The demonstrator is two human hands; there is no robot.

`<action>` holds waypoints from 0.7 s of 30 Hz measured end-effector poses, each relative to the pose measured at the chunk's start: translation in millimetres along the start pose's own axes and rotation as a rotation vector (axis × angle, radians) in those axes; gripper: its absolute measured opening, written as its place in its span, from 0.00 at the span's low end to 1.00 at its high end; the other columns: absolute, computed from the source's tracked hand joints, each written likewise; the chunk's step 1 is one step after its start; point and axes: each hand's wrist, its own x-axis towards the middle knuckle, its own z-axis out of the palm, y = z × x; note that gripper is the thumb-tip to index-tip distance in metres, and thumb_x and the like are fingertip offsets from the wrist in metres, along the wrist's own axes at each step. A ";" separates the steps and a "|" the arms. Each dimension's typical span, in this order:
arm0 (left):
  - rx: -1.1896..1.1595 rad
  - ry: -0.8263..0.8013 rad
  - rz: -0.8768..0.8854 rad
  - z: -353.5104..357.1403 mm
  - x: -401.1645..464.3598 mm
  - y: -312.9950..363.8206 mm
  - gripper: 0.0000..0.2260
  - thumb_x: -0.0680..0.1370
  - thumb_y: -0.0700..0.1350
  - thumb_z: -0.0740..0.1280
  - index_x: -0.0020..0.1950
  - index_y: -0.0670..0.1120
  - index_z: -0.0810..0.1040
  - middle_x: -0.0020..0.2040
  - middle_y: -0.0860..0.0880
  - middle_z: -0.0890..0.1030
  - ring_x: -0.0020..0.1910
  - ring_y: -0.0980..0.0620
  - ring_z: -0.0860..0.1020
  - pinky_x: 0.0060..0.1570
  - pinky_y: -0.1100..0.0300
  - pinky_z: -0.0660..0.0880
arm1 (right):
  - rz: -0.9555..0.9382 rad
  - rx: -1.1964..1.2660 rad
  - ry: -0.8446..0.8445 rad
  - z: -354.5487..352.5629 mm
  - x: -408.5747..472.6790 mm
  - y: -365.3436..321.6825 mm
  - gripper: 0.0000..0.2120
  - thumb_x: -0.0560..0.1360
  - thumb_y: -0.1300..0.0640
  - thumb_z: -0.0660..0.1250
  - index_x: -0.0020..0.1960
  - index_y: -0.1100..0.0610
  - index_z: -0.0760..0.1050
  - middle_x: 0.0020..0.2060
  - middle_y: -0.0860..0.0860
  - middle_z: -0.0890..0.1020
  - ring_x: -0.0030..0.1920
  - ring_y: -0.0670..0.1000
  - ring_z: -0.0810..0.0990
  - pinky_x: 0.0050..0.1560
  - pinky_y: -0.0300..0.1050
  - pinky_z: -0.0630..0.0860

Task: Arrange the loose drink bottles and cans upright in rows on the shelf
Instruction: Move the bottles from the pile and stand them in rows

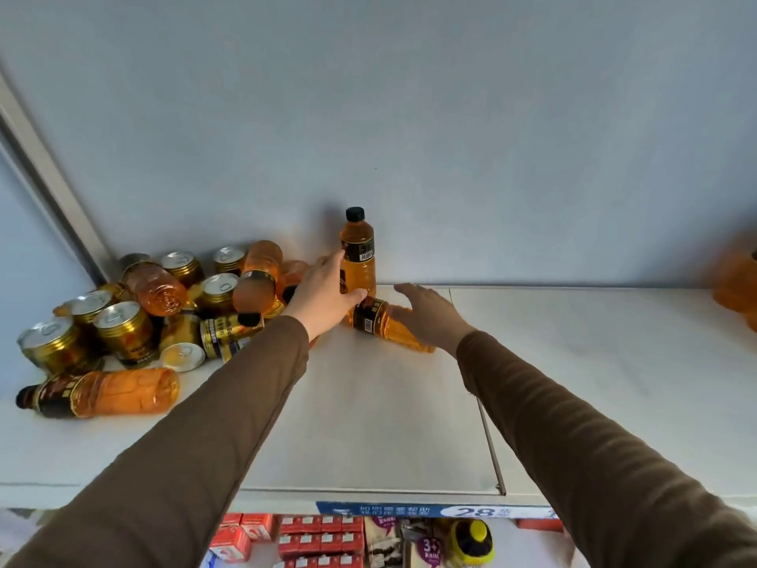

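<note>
Flat white shelf point(368, 403) with a seam and a thin metal rail right of centre, backed by a plain pale grey-blue wall point(409, 116); a grey metal upright point(49, 170) runs diagonally at far left. Landmark: upright clear plastic bottle of orange drink with black cap and black label point(359, 250), standing at the back of the shelf against the wall. Left of it, a loose heap of gold metal cans with silver pull-tab lids point(123, 325) mixed with more orange bottles, some upright, most tipped; nearest the front edge, one orange bottle lying on its side point(102, 393). Just below and right of the landmark, touching its base, a fallen orange bottle with black label point(385, 323). Far right, a blurred orange shape, unclear. Below the shelf edge, a blue price strip point(430, 511) and red cartons point(319, 535). Left hand point(323, 295), brown sleeve, arm extended: grip curled on the lower body of the landmark bottle, thumb across its front. Right hand point(430, 313), brown sleeve, arm extended: fingers spread and straight, palm resting over the fallen bottle beside the landmark, not closed around it.
</note>
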 end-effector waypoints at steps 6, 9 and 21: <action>-0.304 0.017 -0.216 11.5 50.1 -6.3 0.33 0.77 0.46 0.72 0.76 0.42 0.60 0.71 0.43 0.71 0.64 0.46 0.72 0.55 0.60 0.67 | 0.060 -0.013 -0.162 7.6 18.5 -2.4 0.27 0.80 0.41 0.60 0.75 0.51 0.64 0.71 0.53 0.72 0.69 0.55 0.71 0.66 0.49 0.69; -0.456 -0.007 -0.259 12.6 72.3 -12.8 0.29 0.76 0.42 0.73 0.73 0.43 0.64 0.67 0.44 0.74 0.62 0.47 0.74 0.54 0.58 0.71 | 0.087 -0.033 -0.187 8.0 18.1 0.5 0.29 0.79 0.40 0.61 0.76 0.50 0.64 0.70 0.53 0.73 0.67 0.55 0.72 0.65 0.50 0.71; -0.596 -0.194 -0.092 21.7 96.0 -14.4 0.22 0.74 0.44 0.76 0.66 0.45 0.75 0.59 0.45 0.81 0.59 0.46 0.79 0.65 0.43 0.74 | 0.089 -0.103 -0.304 -7.2 0.3 14.5 0.35 0.75 0.42 0.69 0.77 0.52 0.62 0.69 0.54 0.72 0.66 0.56 0.71 0.63 0.48 0.70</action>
